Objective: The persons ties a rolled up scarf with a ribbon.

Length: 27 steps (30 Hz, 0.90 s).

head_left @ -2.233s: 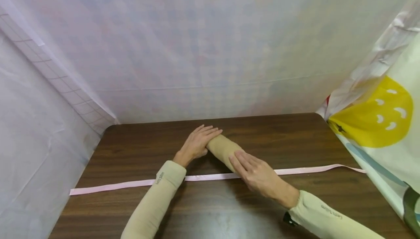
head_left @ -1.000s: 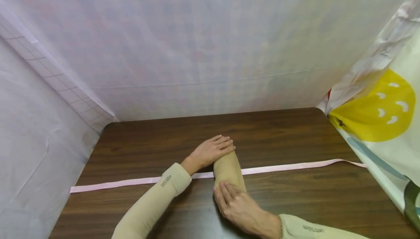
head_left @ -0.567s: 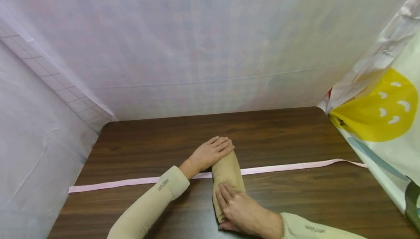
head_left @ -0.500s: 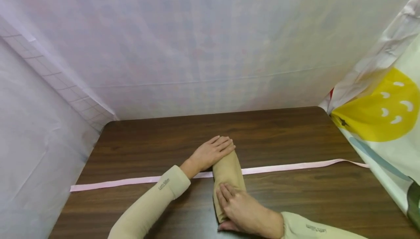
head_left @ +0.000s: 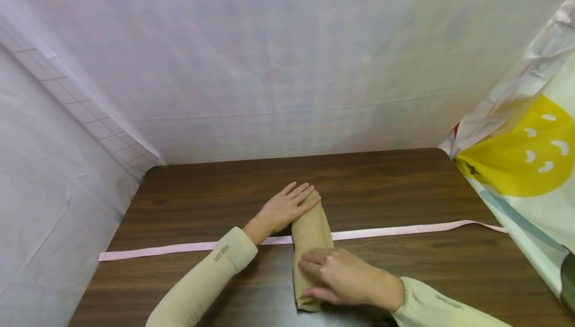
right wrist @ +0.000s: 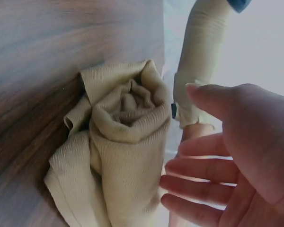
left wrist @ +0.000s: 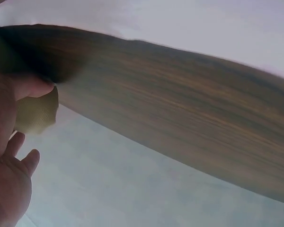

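The rolled tan cloth lies under the left hand, its straight fingers resting on the far end. The right hand has just loosened its hold on the near end, fingers extended, contact unclear; the roll seems settled across the pink ribbon beyond.

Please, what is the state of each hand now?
Left hand: open, resting on the far end of the rolled cloth.
Right hand: open, over its near part; contact unclear.
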Each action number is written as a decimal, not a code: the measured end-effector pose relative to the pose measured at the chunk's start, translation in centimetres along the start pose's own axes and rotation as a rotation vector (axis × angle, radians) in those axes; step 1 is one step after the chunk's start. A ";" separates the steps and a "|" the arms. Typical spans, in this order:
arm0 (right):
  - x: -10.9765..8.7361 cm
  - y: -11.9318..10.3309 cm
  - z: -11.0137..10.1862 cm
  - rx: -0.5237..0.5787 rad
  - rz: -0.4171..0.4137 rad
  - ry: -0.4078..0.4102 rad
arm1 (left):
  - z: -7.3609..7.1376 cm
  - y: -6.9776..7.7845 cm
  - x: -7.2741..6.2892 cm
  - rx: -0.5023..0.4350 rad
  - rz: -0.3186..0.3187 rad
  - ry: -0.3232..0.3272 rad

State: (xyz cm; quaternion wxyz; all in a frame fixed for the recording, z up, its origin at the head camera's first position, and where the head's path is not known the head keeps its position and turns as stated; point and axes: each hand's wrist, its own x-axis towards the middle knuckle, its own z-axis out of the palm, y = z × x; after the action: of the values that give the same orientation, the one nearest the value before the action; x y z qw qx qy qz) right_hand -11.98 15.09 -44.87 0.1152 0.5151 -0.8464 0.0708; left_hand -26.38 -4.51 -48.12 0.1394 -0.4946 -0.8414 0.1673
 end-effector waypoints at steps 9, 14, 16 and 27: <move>-0.4 2.2 -0.5 0.061 -0.033 0.162 | -0.3 -1.4 -1.0 -0.076 -0.113 -0.012; -1.0 4.4 -0.7 0.099 0.031 0.239 | -0.3 -2.1 -1.9 -0.105 -0.179 -0.004; -1.4 5.5 -0.7 0.118 0.073 0.254 | -0.3 -2.4 -2.5 -0.140 -0.201 0.037; -5.9 11.7 0.0 0.267 0.338 0.182 | -0.9 -3.4 -6.2 -0.446 -0.339 0.135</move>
State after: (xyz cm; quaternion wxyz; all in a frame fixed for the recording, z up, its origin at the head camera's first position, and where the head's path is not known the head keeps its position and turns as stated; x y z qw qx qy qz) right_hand -19.75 25.53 -46.49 0.1083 0.3681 -0.8899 0.2465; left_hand -25.73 -11.34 -46.30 0.1088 -0.3753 -0.9170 -0.0806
